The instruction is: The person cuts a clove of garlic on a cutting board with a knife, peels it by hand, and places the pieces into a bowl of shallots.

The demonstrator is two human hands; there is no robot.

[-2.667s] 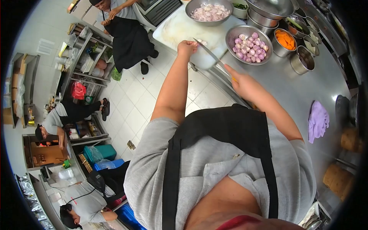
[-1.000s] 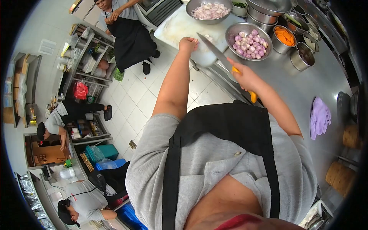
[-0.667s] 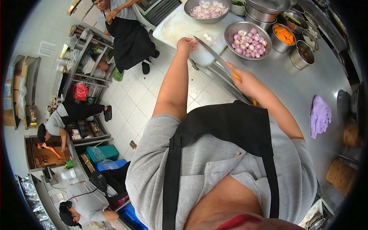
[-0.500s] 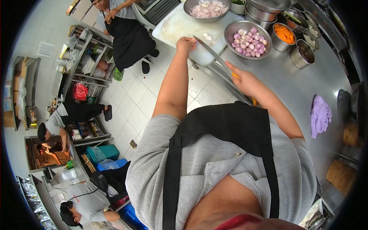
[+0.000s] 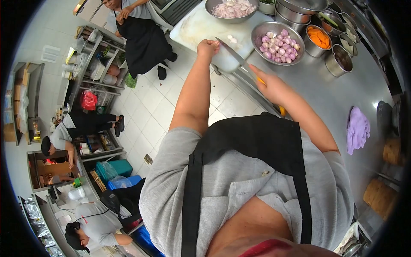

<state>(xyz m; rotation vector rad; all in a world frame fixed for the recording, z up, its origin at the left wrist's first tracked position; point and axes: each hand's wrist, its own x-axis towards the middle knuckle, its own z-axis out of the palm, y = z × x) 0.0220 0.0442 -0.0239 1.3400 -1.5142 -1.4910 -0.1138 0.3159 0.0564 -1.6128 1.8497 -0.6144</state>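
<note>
My right hand [image 5: 272,87] is wrapped round the yellow handle of a long kitchen knife [image 5: 234,54], its blade pointing up and left. Close to the blade's tip, my left hand [image 5: 207,48] is closed in a pinch at the edge of a white cutting board [image 5: 188,26]; what its fingers hold is too small to make out. Small pale pieces [image 5: 232,39] lie on the board just beyond the tip. A metal bowl of whole peeled shallots [image 5: 280,46] stands right of the board. Sliced shallots [image 5: 233,8] fill another metal bowl at the board's far side.
Metal containers hold orange cut vegetables [image 5: 318,39] and a dark content [image 5: 339,60] at the back right. A purple cloth [image 5: 358,130] lies on the steel counter [image 5: 317,107]. One person [image 5: 141,38] stands beyond the board; others work near shelves at left.
My hands and the knife stay almost in place, with only a slight shift. At the far left, a person in a black cap has moved a little.
</note>
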